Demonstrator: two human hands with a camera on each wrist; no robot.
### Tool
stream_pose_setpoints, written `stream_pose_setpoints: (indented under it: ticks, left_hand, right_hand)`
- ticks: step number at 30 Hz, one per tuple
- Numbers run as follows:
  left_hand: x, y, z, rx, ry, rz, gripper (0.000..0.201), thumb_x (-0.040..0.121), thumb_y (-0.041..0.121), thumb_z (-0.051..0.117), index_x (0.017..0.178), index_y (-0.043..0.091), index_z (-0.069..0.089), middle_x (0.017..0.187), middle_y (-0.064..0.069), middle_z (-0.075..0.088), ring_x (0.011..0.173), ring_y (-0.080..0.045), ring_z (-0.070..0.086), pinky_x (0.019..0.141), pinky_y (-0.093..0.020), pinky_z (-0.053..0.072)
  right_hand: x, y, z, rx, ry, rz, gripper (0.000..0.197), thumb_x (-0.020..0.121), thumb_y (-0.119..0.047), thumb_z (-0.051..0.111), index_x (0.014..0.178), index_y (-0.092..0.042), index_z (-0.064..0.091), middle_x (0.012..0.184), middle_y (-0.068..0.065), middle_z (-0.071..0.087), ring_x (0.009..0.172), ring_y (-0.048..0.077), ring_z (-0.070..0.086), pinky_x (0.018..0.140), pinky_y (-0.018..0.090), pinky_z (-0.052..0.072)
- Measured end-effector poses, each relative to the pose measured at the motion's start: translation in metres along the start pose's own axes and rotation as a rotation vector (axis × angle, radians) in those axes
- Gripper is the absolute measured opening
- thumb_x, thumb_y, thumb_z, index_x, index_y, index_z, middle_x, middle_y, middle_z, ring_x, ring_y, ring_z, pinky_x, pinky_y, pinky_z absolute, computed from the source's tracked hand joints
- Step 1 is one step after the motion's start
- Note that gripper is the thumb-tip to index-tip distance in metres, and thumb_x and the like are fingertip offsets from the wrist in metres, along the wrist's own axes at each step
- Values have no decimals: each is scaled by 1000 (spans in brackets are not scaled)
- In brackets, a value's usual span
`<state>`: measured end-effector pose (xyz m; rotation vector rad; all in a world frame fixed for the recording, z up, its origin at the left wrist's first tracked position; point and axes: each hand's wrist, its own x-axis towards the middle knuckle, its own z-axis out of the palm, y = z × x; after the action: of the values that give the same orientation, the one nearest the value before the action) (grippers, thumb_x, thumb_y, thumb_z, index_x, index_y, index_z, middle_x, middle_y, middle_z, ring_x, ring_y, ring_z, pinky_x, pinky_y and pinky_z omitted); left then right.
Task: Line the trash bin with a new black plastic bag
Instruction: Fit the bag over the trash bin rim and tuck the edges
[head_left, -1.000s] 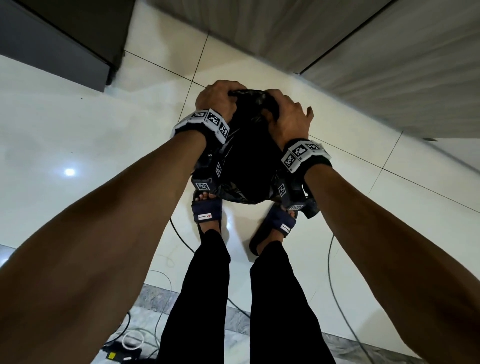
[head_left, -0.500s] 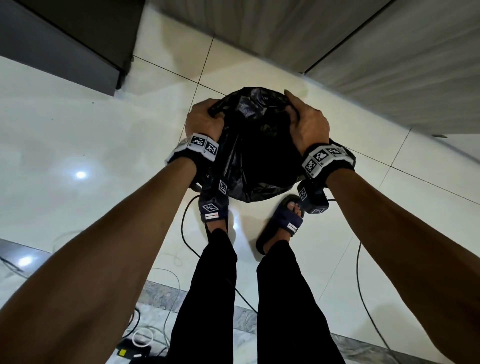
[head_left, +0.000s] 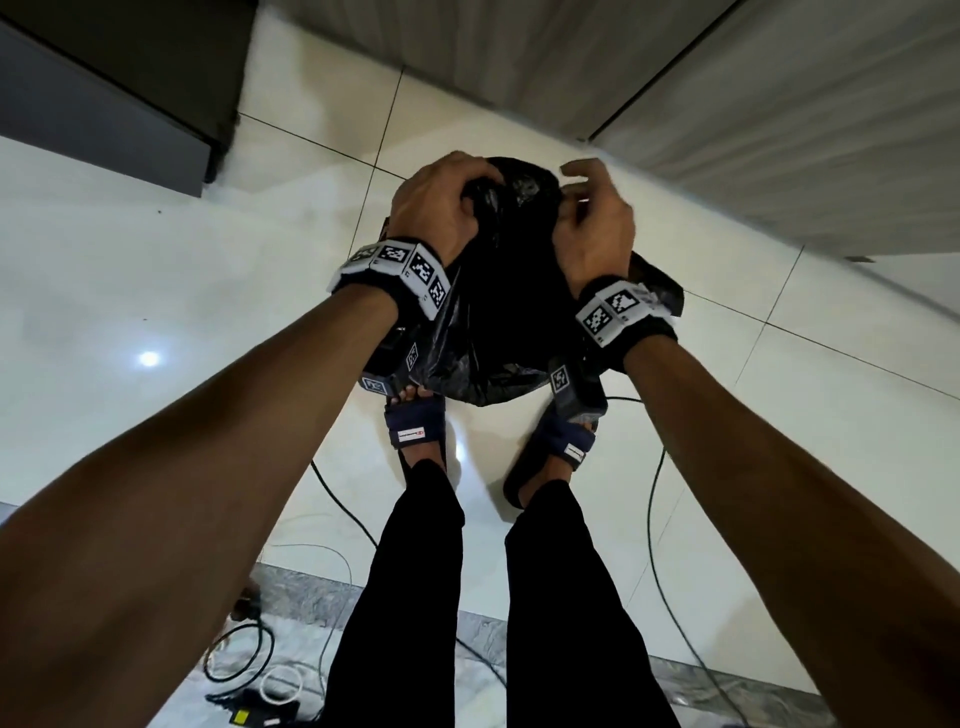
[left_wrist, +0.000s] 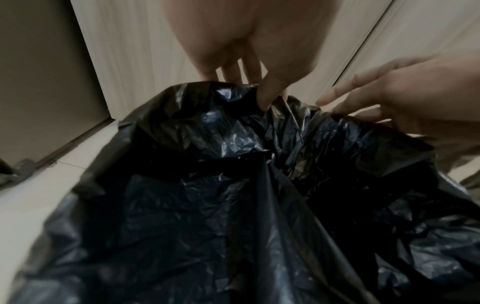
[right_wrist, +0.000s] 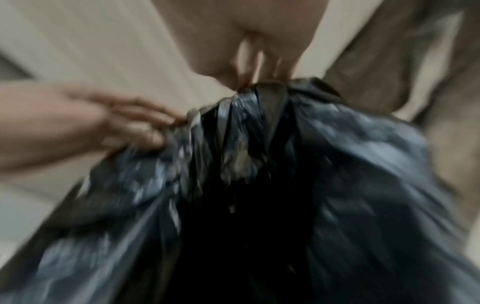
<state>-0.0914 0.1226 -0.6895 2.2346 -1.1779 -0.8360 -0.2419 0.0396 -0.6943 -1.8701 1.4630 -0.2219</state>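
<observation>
The black plastic bag (head_left: 498, 312) hangs in the air in front of me, above my sandalled feet (head_left: 415, 428) and clear of the white tiled floor (head_left: 156, 260). Half a second ago its top was domed up between my palms with both hands cupped on its sides; now that top is bunched and my hands sit close together at it. My left hand (head_left: 441, 205) has its fingers curled over a fold of the film, thumb (left_wrist: 270, 92) pinching the edge. My right hand (head_left: 592, 228) grips the neighbouring edge, though its fingers look partly lifted and the wrist view is blurred with motion, so the hold is less certain there.

Judgement: I am working the two layers apart to find the mouth. The bag is not yet opened wide. No trash bin shows in any view, so lining has not begun; the task stands at an early stage.

Cables (head_left: 654, 519) trail across the floor by my feet; wood-grain panels (head_left: 779, 130) stand beyond.
</observation>
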Motion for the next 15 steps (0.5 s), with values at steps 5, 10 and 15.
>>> stream_pose_setpoints:
  ticks: [5,10,15]
  left_hand:
    - [4,2,-3,2,-26,-48,35,75,10,51,107,23,50,99,5,69,94,-26,62,86,-32,47]
    - [15,-17,1,2,-67,-182,27,86,22,54,111,28,65,113,-1,70,111,-23,60,94,-23,43]
    - [10,-31,0,-29,-155,-271,26,91,25,50,113,22,65,117,-7,67,111,-27,60,89,-26,45]
  right_hand:
    - [-11,15,13,-98,-228,-104,57,86,-24,60,139,-28,40,126,6,58,115,26,55,97,37,45]
    - [3,14,16,-87,-238,-119,38,93,-40,52,130,-36,52,122,-2,67,112,20,61,97,33,48]
    - [11,17,14,-84,-302,-58,26,96,-43,48,107,-27,65,102,3,72,99,26,64,86,31,49]
